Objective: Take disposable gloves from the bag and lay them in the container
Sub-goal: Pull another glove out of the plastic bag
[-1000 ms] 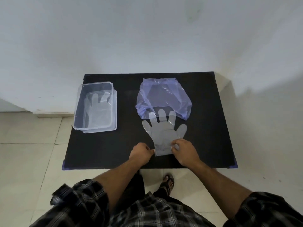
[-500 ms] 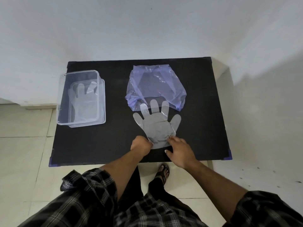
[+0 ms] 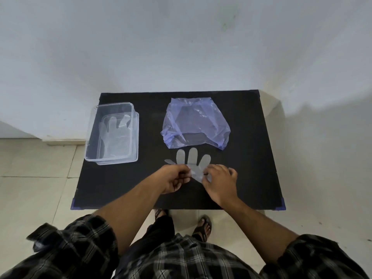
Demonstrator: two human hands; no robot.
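A clear disposable glove lies in the middle of the black table, fingers pointing away from me, just in front of the purple plastic bag. My left hand pinches the glove's cuff from the left. My right hand grips the cuff from the right and covers part of the palm. A clear plastic container stands at the table's left with another glove lying flat inside it.
The table stands against a white wall, with tiled floor to its left and in front. My feet in sandals are under the table's near edge. A bare strip of black table separates the container from the bag.
The glove has come fully out from under the bag's edge, toward me. Both hands have closed in on its cuff and bunched the palm between them.
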